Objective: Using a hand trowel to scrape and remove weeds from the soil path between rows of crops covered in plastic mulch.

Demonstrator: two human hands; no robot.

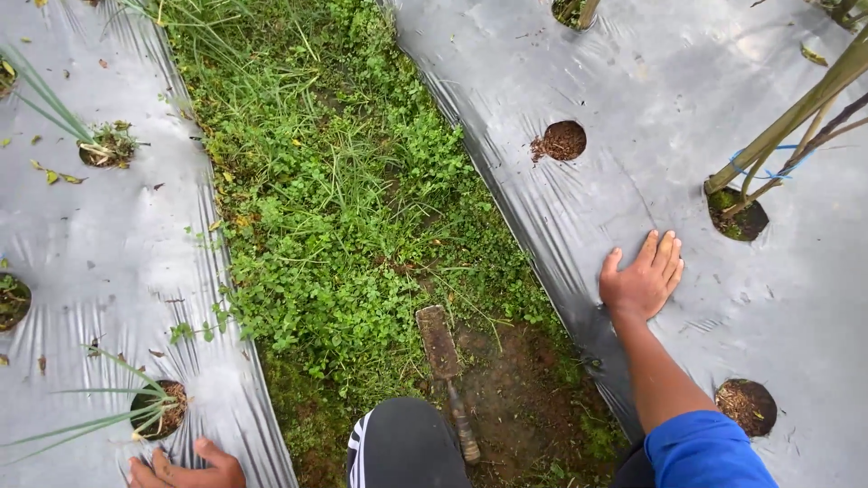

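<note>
- Nearest, at the bottom edge, the person's knee (404, 443) in dark trousers with white stripes points into the furrow.
- The left hand (185, 470) rests on the silver plastic mulch sheet (108, 262) of the left bed, fingers loosely bent and holding nothing, just beside a planting hole (155, 408) with thin green shoots.
- A hoe (445, 370) with a rusty flat blade and worn handle lies on bare soil (506, 380) in the furrow, just right of the knee; neither hand touches it.
- The right hand (642, 280), on an arm with a blue sleeve (701, 452), lies flat on the right-hand mulch sheet (651, 81), fingers straight, together and empty.
- Near that sleeve a hole (746, 407) is filled with dry brown litter.
- Further out, a hole (737, 217) holds stems tied with a blue cord to leaning bamboo stakes (796, 113).
- Another hole (562, 141) shows only brown mulch.
- Thick green weeds (334, 181) fill the furrow between the beds to the far end.
</note>
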